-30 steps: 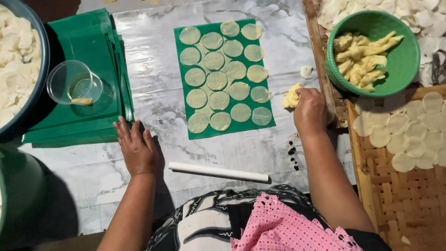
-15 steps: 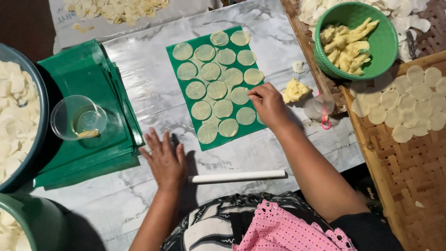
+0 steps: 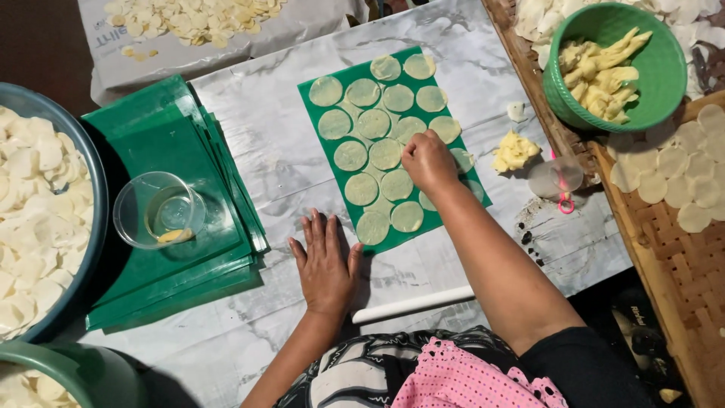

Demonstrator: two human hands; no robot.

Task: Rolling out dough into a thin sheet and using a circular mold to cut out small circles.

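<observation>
A green plastic sheet [image 3: 316, 111] lies on the marble-patterned table, covered with several thin pale round dough discs [image 3: 363, 93]. My right hand [image 3: 427, 159] rests on the sheet's middle right, fingers curled and pinching at a disc there. My left hand [image 3: 326, 262] lies flat, fingers spread, on the table just below the sheet's lower left corner. It holds nothing. A white rolling stick [image 3: 414, 304] lies near the table's front edge, between my arms.
A stack of green sheets [image 3: 174, 143] with a clear plastic cup [image 3: 158, 211] sits at left, beside a big basin of white slices [image 3: 34, 227]. At right: a dough lump [image 3: 514, 151], a green bowl [image 3: 664, 64] of yellow strips, a woven tray [image 3: 680, 264] with discs.
My right hand moved left from beside the dough lump onto the sheet's discs. My left hand slid right, closer to the sheet's lower corner. The camera view shifted.
</observation>
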